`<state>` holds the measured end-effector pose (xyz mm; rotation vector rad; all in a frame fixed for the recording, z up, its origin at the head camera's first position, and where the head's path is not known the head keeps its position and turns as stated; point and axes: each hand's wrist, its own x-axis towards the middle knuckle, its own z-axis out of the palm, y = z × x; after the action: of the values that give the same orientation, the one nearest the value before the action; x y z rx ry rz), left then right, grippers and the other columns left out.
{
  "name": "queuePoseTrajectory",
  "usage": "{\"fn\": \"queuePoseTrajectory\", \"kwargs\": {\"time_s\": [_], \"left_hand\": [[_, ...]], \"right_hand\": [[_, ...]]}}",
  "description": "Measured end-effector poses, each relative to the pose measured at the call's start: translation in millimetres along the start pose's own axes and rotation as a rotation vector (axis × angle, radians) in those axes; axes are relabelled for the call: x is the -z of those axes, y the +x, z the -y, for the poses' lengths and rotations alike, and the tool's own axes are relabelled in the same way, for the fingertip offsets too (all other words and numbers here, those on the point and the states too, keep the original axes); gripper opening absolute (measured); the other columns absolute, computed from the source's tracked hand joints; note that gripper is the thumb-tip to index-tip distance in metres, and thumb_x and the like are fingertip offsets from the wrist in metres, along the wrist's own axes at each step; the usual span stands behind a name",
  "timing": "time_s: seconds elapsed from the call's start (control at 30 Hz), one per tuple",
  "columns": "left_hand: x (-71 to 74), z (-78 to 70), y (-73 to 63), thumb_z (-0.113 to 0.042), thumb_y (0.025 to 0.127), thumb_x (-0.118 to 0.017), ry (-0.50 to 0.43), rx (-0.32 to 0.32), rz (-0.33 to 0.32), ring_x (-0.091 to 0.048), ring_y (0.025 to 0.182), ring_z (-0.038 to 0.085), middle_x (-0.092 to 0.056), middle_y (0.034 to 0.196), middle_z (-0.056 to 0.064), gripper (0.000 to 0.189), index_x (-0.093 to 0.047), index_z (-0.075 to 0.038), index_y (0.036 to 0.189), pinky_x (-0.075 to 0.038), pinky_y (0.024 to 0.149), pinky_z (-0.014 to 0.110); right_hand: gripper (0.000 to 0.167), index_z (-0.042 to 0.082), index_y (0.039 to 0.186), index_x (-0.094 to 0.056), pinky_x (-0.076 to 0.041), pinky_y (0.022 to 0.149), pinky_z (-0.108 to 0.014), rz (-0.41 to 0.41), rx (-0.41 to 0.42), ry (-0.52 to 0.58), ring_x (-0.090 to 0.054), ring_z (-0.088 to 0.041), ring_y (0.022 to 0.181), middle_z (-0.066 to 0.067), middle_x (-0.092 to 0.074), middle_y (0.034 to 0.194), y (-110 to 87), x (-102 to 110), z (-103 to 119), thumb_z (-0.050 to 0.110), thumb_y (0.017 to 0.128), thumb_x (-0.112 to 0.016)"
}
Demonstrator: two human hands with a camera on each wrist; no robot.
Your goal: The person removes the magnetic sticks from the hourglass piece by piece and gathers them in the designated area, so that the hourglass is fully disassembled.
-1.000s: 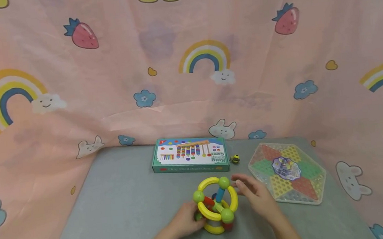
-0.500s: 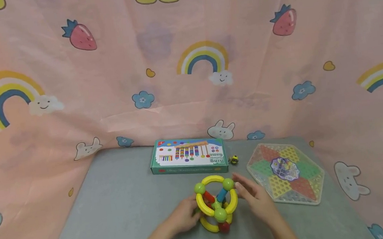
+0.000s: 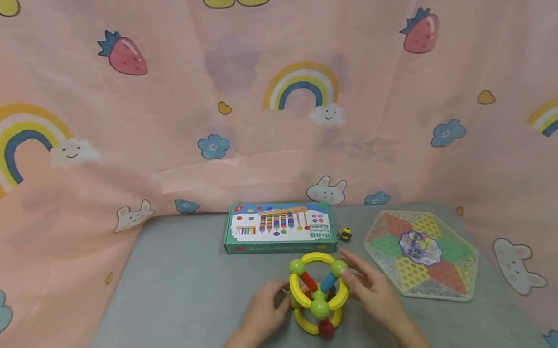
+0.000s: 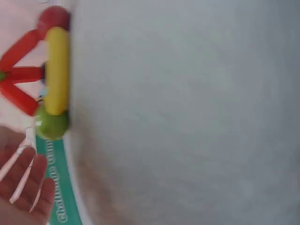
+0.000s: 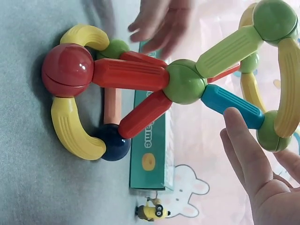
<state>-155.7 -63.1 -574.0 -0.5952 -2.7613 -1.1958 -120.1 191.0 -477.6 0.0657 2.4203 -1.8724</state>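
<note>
The toy (image 5: 186, 82) looks light and stiff; joints might pop, so hold its red rods (image 5: 131, 74). Left hand (image 3: 264, 312) spread; right hand (image 3: 375, 293) spread beside it.

The left hand (image 3: 266, 309) and right hand (image 3: 375, 289) face each other, fingers loosely extended.

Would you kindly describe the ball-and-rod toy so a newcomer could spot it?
On the grey table, nearer than the green game box, the left hand and right hand flank the ball-and-rod toy. Unlike the flat box and hexagonal board, it is an upright open frame with yellow rings.
</note>
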Motion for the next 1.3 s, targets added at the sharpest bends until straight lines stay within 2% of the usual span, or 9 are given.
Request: {"fn": "queuePoseTrajectory", "kwargs": {"time_s": [0.1,0.2,0.27,0.33,0.47,0.57,0.77,0.97,1.3], "left_hand": [[13.3,-10.7,-3.4,-0.002,0.094,-0.062,-0.296,0.123,-0.115,-0.066,0.095,0.014,-0.069,0.109,0.01,0.036,-0.063,-0.013,0.129,-0.056,0.084,0.03],[29.7,-27.2,-6.3,-0.001,0.1,-0.054,-0.576,0.229,-0.19,-0.068,0.095,0.023,-0.063,0.111,0.021,0.038,-0.055,-0.013,0.136,-0.057,0.084,0.032],[37.6,-37.2,-8.4,-0.006,0.102,-0.052,-0.671,0.262,-0.19,-0.068,0.095,0.027,-0.059,0.115,0.023,0.038,-0.051,-0.014,0.139,-0.057,0.083,0.033],[42.7,-45.4,-10.2,-0.013,0.101,-0.056,-0.688,0.271,-0.139,-0.066,0.098,0.027,-0.056,0.119,0.02,0.042,-0.048,-0.016,0.143,-0.056,0.084,0.032],[43.7,-57.0,-12.7,-0.021,0.095,-0.068,-0.645,0.207,0.002,-0.063,0.102,0.022,-0.055,0.126,0.013,0.059,-0.041,-0.022,0.148,-0.053,0.086,0.03],[39.9,-63.6,-13.4,-0.021,0.092,-0.072,-0.705,0.182,0.057,-0.063,0.103,0.022,-0.054,0.127,0.014,0.067,-0.037,-0.023,0.149,-0.054,0.089,0.034],[36.4,-72.9,-15.7,-0.017,0.091,-0.075,-0.858,0.207,0.102,-0.067,0.102,0.022,-0.059,0.125,0.016,0.063,-0.041,-0.016,0.145,-0.056,0.088,0.03],[35.6,-82.7,-16.2,-0.011,0.091,-0.074,-0.932,0.206,0.136,-0.067,0.101,0.019,-0.055,0.132,0.025,0.065,-0.04,-0.013,0.147,-0.057,0.084,0.024],[35.0,-86.2,-15.7,-0.004,0.092,-0.071,-1.009,0.265,0.129,-0.061,0.119,0.036,-0.051,0.136,0.024,0.06,-0.043,-0.007,0.144,-0.056,0.092,0.027]], "right_hand": [[0.05,0.023,0.15,-0.047,-0.061,0.079,-0.035,0.013,0.021,0.021,-0.065,-0.037,0.119,-0.017,-0.052,0.147,-2.0,0,2,0.034,0.102,-0.059],[0.05,0.02,0.149,-0.048,-0.061,0.079,-0.034,0.02,0.046,0.03,-0.065,-0.036,0.118,-0.019,-0.052,0.146,-3.8,0,3,0.031,0.102,-0.059],[0.05,0.02,0.149,-0.048,-0.061,0.079,-0.033,0.016,0.057,0.027,-0.065,-0.036,0.118,-0.018,-0.053,0.146,-4.3,0,2,0.031,0.102,-0.06],[0.049,0.021,0.149,-0.049,-0.061,0.079,-0.032,0.008,0.065,0.018,-0.066,-0.035,0.117,-0.017,-0.053,0.146,-4.8,0,2,0.03,0.102,-0.06],[0.048,0.021,0.148,-0.05,-0.06,0.081,-0.03,0.008,0.084,0.013,-0.065,-0.034,0.117,-0.015,-0.051,0.149,-5.7,-2,2,0.029,0.102,-0.06],[0.047,0.022,0.148,-0.05,-0.06,0.08,-0.029,0.008,0.09,0.006,-0.065,-0.033,0.116,-0.015,-0.05,0.15,-6.7,-3,2,0.029,0.102,-0.06],[0.045,0.021,0.146,-0.053,-0.06,0.078,-0.028,0.0,0.094,-0.015,-0.067,-0.031,0.113,-0.015,-0.053,0.147,-6.3,-5,1,0.03,0.102,-0.06],[0.046,0.024,0.146,-0.052,-0.059,0.081,-0.027,-0.004,0.087,-0.061,-0.067,-0.028,0.112,-0.011,-0.054,0.147,-4.8,-5,0,0.034,0.102,-0.059],[0.047,0.024,0.147,-0.051,-0.058,0.084,-0.027,0.011,0.08,-0.08,-0.066,-0.027,0.115,-0.011,-0.054,0.148,-4.8,-3,-2,0.036,0.102,-0.059]]}}
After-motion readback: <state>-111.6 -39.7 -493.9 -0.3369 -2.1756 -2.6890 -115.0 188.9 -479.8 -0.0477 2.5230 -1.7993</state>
